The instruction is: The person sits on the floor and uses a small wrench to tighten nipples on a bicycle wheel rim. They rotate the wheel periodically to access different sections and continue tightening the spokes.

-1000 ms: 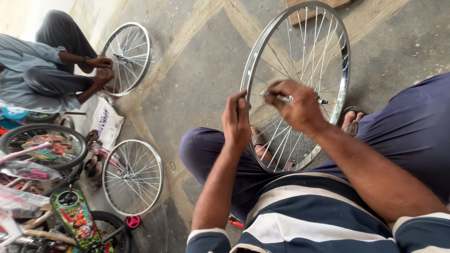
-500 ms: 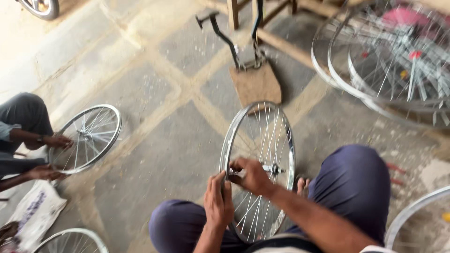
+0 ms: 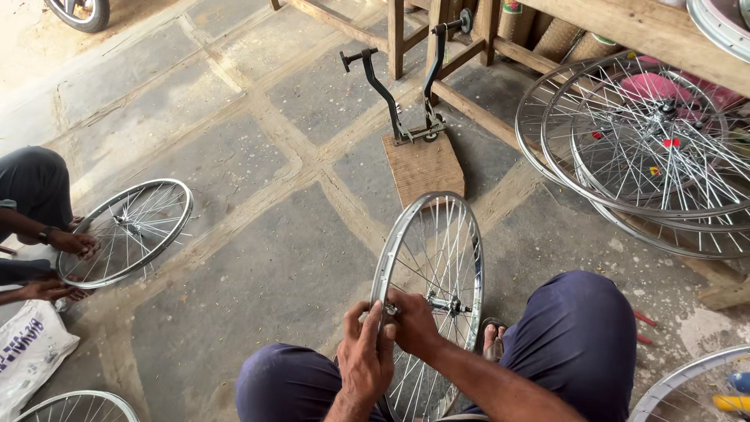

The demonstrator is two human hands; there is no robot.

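Observation:
A silver bicycle wheel with thin spokes stands upright between my knees, its hub to the right of my hands. My left hand grips the near side of the rim, fingers curled around it. My right hand pinches a small part at the rim beside the left hand; the part itself is hidden by my fingers. Both hands touch each other at the rim's left edge. My legs in dark blue trousers frame the wheel, and my foot shows behind it.
A metal wheel stand on a wooden block sits ahead. Several spoked wheels lean under a wooden bench at right. Another person at left holds a wheel on the floor. A white bag lies lower left.
The view has tilted upward and forward, bringing the stand and leaning wheels into sight. My hands have slid down the rim and come together on its left edge.

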